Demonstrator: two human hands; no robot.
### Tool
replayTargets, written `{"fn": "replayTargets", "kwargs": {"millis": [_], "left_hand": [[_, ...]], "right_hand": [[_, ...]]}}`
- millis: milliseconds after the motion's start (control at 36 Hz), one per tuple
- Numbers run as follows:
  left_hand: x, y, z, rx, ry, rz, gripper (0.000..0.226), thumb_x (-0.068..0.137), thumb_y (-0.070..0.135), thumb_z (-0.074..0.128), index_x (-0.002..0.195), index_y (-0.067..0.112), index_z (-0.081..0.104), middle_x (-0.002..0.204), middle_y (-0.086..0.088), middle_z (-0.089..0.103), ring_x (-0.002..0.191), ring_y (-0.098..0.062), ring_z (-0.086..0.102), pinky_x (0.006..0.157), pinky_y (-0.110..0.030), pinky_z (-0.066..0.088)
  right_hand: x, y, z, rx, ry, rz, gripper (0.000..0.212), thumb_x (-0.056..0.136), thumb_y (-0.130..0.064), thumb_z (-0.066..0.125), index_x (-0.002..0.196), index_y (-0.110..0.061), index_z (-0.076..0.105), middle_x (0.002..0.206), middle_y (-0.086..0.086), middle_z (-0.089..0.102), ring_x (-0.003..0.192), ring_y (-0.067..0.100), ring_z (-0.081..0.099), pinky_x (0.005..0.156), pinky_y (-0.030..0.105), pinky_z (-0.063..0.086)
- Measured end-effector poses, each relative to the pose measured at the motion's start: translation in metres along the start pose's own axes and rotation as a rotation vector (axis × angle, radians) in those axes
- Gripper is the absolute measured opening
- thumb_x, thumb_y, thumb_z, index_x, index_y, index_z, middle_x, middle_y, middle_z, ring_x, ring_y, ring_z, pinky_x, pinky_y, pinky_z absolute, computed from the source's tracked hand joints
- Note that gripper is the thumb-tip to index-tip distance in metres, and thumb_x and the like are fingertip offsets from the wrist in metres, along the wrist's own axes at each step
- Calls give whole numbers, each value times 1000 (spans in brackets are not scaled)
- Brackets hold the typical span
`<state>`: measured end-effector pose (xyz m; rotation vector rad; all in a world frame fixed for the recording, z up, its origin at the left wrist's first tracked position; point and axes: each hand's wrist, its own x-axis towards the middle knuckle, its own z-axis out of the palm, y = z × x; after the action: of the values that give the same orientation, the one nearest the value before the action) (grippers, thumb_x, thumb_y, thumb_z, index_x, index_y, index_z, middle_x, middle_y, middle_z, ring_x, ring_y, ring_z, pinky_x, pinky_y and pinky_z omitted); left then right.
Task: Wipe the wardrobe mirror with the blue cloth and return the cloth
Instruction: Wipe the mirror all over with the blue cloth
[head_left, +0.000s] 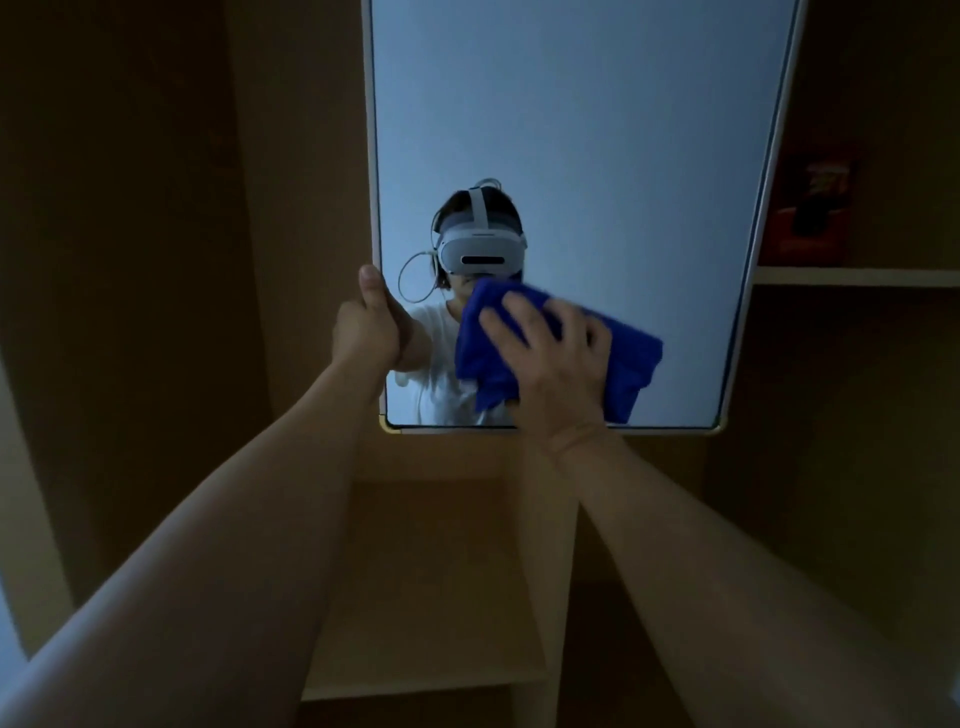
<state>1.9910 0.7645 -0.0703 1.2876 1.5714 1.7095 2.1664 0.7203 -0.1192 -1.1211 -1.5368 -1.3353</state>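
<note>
The wardrobe mirror (582, 130) is a tall white-framed panel in the upper middle of the head view. A bunched blue cloth (631, 364) lies against its lower part. My right hand (550, 358) presses the cloth flat on the glass with fingers spread. My left hand (366, 322) grips the mirror's left frame edge, thumb on the front and fingers hidden behind it. The glass reflects a person wearing a white headset.
Dim wooden wardrobe panels surround the mirror. A shelf (857, 276) at the right carries a red and dark box (810, 208). Below the mirror stands a pale wooden compartment with a low shelf (421, 680).
</note>
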Motion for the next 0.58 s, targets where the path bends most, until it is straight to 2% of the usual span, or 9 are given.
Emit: {"fn": "replayTargets", "kwargs": {"millis": [56,139,250,306,361,417,444,528,583], "left_hand": [[1,0,2,-5,18,-17,71,95,58,16,129,3,44,123,-18,54,111,-34,53,77,-38,37],[3,0,6,-31,29,-49,70,93,60,16,127,6,47,118,-15,58,109,-33,55,79,-38,39],[6,-4,9,-52,48,-44,68,94,59,17,127,8,47,118,-12,58,110,-31,56,80,-35,39],[6,-5,9,-64,52,-52,69,93,60,17,127,8,47,118,-11,58,110,-31,56,82,-36,40],[6,-5,10,-71,63,-53,69,93,61,18,126,9,48,109,-8,58,107,-29,57,79,-35,38],[4,-5,10,-85,72,-35,68,93,60,18,124,7,49,94,-4,54,91,-24,58,75,-34,38],[3,-5,10,-83,79,-25,68,94,60,18,124,7,49,93,-4,53,85,-22,57,74,-33,37],[3,-8,10,-61,110,-3,70,94,60,18,126,6,47,113,-12,57,104,-29,56,77,-35,35],[3,-9,10,-48,120,6,70,94,60,17,125,5,48,118,-15,57,107,-31,55,78,-36,35]], "right_hand": [[-25,-6,5,34,-16,-82,60,62,-44,76,117,-23,67,120,4,64,107,31,41,80,44,46],[-57,-11,9,31,-67,-182,57,63,-52,73,114,-26,68,119,0,65,107,30,42,80,41,45],[-68,-7,15,39,-72,-173,60,67,-57,70,119,-26,65,122,1,63,108,29,44,81,42,42],[-67,-5,15,62,-75,-136,62,69,-59,64,121,-25,64,124,2,62,109,29,44,83,42,37],[-67,-1,14,67,-59,-72,60,72,-57,60,123,-25,61,124,2,62,110,28,44,83,42,36],[-66,5,12,36,-34,2,59,74,-53,55,126,-25,52,124,3,62,110,28,43,82,42,41],[-65,10,11,15,-29,41,60,74,-51,54,127,-25,47,124,3,62,110,28,42,82,42,43],[-62,26,10,-10,-17,185,60,75,-47,57,129,-23,41,126,7,60,111,29,41,82,45,43],[-58,39,8,1,-6,304,63,75,-42,63,129,-22,41,128,9,58,111,31,41,85,48,42]]}}
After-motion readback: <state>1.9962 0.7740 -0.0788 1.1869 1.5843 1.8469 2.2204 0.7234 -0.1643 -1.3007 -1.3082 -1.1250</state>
